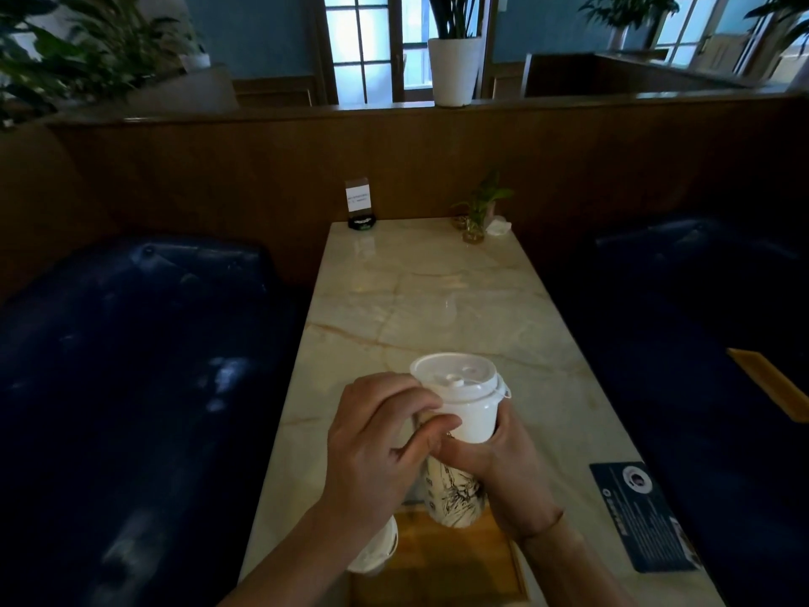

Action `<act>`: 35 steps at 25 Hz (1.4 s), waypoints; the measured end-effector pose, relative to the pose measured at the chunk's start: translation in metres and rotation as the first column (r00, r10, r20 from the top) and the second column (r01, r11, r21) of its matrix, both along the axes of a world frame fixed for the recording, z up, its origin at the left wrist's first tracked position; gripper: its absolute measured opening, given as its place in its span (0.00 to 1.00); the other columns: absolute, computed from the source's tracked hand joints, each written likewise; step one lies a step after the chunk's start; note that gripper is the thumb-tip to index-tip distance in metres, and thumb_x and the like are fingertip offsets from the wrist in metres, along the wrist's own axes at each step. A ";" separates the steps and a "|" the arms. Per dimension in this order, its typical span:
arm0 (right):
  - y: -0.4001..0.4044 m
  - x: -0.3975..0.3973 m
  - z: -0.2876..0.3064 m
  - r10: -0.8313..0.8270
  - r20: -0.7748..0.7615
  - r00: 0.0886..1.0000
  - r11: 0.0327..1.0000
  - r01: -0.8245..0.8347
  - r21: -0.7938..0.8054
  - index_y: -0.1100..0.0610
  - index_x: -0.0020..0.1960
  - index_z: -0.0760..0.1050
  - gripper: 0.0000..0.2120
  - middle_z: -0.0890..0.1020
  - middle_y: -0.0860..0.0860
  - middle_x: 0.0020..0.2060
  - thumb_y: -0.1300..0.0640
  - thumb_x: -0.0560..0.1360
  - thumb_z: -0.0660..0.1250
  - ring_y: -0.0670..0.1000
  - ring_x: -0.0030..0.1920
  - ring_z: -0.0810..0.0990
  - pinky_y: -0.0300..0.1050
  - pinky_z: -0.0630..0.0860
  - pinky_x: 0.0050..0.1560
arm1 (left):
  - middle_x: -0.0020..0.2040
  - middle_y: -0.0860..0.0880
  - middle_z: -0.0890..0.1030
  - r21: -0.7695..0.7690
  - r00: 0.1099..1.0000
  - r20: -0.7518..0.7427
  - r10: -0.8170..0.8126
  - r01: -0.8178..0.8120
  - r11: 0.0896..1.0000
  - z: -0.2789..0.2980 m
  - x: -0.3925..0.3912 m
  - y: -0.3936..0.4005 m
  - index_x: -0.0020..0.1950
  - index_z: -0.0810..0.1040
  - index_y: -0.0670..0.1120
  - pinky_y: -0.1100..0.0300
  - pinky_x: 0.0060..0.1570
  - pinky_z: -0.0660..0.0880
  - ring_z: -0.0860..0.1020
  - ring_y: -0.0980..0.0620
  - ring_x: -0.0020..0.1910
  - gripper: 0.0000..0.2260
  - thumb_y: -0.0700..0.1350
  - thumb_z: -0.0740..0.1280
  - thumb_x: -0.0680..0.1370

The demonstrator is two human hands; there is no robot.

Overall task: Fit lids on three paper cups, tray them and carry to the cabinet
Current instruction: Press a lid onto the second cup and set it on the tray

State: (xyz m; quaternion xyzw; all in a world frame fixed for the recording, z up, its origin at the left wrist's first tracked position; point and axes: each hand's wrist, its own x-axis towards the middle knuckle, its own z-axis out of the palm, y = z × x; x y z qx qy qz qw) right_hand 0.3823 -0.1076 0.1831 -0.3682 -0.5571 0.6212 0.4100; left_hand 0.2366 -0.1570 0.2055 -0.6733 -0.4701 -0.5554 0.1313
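Cup in hand: a paper cup (455, 488) with a dark drawing stands low in the centre of the frame, its base on the wooden tray (442, 558), so it has support while the lid is worked.
Lid: the white lid (455, 378) sits on top of this cup, slightly tilted; I cannot tell if it is fully seated.
Right hand: the right hand (503, 470) is curled around the cup body below the lid and grips it, probably to keep it from turning or tipping.
Left hand: the left hand (385, 435) has bent fingers that pinch the near left edge of the lid, most likely to press the rim down.
Second cup: another cup (376, 549) is in the lower centre-left, mostly hidden under the left forearm.
Third cup: not visible.
Surface: the marble surface (420, 291) runs up the middle of the frame; a dark card (643, 514) lies at the lower right.
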 end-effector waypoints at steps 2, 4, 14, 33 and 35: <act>0.000 0.000 -0.005 0.047 -0.032 0.998 0.997 -0.049 -0.056 0.61 0.63 0.76 0.37 0.86 0.61 0.52 0.55 0.56 0.82 0.63 0.54 0.85 0.60 0.83 0.54 | 0.49 0.51 0.79 -0.075 0.996 0.083 -0.025 0.031 0.997 -0.004 -0.002 -0.003 0.49 0.80 0.46 0.50 0.43 0.80 0.81 0.50 0.46 0.10 0.53 0.67 0.79; 0.000 0.000 -0.010 0.059 -0.019 0.998 0.995 -0.061 -0.077 0.61 0.65 0.72 0.41 0.84 0.62 0.54 0.55 0.55 0.82 0.64 0.56 0.84 0.63 0.81 0.57 | 0.46 0.54 0.80 -0.188 0.985 0.168 -0.044 0.076 0.979 -0.004 -0.005 -0.003 0.46 0.81 0.46 0.49 0.42 0.79 0.80 0.52 0.45 0.10 0.52 0.66 0.79; 0.003 0.005 -0.016 0.006 0.155 0.988 0.990 -0.028 0.140 0.53 0.65 0.71 0.38 0.83 0.50 0.55 0.56 0.58 0.83 0.49 0.55 0.84 0.44 0.82 0.53 | 0.54 0.60 0.79 -0.531 0.957 0.162 -0.240 0.289 0.797 0.018 -0.020 0.003 0.54 0.80 0.55 0.55 0.55 0.77 0.79 0.55 0.57 0.08 0.53 0.70 0.76; -0.004 0.002 -0.023 -0.242 0.427 0.871 0.940 0.101 0.326 0.43 0.62 0.70 0.38 0.85 0.43 0.47 0.34 0.56 0.78 0.43 0.47 0.85 0.51 0.83 0.47 | 0.49 0.59 0.80 -0.560 0.946 0.200 -0.254 0.323 0.763 0.013 -0.017 0.008 0.50 0.79 0.53 0.56 0.50 0.77 0.80 0.53 0.52 0.05 0.43 0.70 0.77; -0.002 0.002 -0.026 -0.245 0.448 0.860 0.942 0.101 0.321 0.41 0.61 0.70 0.37 0.85 0.42 0.46 0.33 0.56 0.78 0.42 0.47 0.84 0.50 0.83 0.46 | 0.49 0.59 0.80 -0.560 0.948 0.200 -0.247 0.318 0.765 0.009 -0.018 0.009 0.50 0.79 0.53 0.58 0.51 0.77 0.80 0.54 0.52 0.05 0.43 0.70 0.77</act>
